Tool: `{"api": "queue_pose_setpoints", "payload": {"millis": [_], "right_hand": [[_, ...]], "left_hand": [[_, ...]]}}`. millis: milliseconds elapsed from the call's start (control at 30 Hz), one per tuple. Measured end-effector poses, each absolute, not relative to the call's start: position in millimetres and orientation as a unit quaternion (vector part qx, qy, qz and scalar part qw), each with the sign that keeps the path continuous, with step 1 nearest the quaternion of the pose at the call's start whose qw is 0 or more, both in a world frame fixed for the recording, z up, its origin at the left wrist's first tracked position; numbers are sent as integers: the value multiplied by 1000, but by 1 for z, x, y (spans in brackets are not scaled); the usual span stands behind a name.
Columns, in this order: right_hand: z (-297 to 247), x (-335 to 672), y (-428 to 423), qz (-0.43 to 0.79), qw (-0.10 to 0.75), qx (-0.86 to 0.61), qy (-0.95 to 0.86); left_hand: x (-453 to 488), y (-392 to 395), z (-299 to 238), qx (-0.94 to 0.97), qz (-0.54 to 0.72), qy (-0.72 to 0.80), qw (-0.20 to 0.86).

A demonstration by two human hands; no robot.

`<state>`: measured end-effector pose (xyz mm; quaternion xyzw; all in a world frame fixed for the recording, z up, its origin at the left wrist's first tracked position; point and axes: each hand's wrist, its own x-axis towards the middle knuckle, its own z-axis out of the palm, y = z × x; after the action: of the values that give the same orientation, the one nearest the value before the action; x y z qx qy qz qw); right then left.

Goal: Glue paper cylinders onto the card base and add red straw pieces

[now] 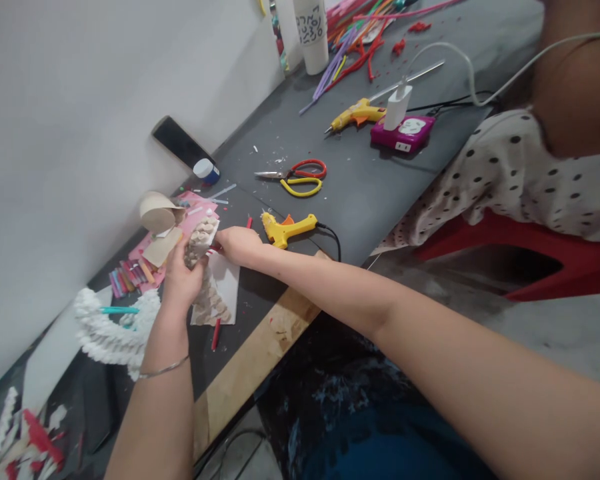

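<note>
1. Our left fingers (176,268) curl closed around a cream rolled-paper strip (199,241), held in front of us, while our right hand (237,244) closes narrowly on its edge.
2. A yellow hot glue gun (285,229) lies just beside that hand.
3. Farther off stands a white cup (313,41), its contents out of view.

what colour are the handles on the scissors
The handles are red and yellow, best seen in the head view.
</note>
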<state>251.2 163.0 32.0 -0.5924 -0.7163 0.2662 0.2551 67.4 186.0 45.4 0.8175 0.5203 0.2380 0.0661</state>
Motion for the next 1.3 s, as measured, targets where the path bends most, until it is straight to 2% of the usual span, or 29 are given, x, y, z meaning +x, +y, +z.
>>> {"api": "queue_pose_setpoints", "payload": {"millis": [1300], "right_hand": [[22, 246, 168, 235, 275, -570, -738]], "left_hand": [[63, 187, 40, 811, 263, 518, 68]]}}
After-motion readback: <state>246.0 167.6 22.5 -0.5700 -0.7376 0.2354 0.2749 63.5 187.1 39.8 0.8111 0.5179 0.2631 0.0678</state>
